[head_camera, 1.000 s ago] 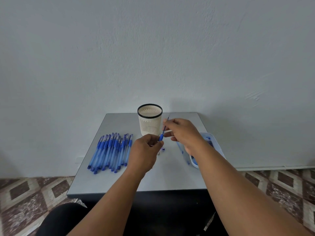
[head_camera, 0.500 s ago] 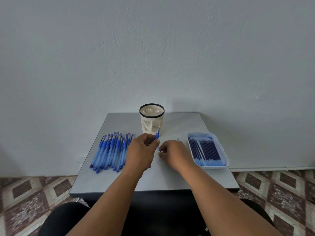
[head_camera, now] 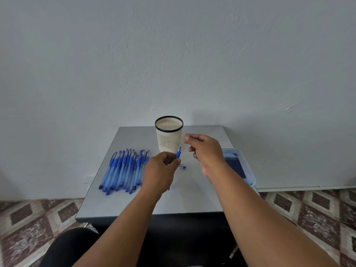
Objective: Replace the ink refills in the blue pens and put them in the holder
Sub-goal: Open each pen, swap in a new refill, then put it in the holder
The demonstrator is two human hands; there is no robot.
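- We take this for a plain room in a home or small office, though the narrow view leaves us unsure which.
- We see a small grey table [head_camera: 200, 191] pushed against a bare, roughly plastered pale wall [head_camera: 173, 54].
- The floor [head_camera: 28, 218] is tiled in a brown and cream diamond pattern, as in a house.
- Stationery covers the table: a row of blue pens [head_camera: 123, 168], a slotted cream holder [head_camera: 169, 134] and a tray of refills [head_camera: 238, 166].
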